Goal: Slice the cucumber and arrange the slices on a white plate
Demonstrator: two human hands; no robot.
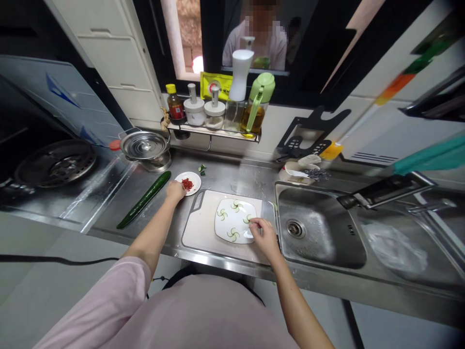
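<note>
A white square plate (232,224) rests on a white cutting board (199,228) and carries several pinwheel shapes made of cucumber slices. My right hand (263,236) sits at the plate's right edge, fingers pinched at one of the cucumber shapes. My left hand (175,190) reaches to a small white dish (193,178) of chopped red chili, fingers curled at its rim. A whole cucumber (144,198) lies on the steel counter left of that hand.
A steel sink (319,232) lies right of the board. A lidded pot (144,145), a stove burner (54,167) and a condiment rack (218,128) stand behind. Cucumber scraps (202,168) lie near the dish. A person is reflected in the window.
</note>
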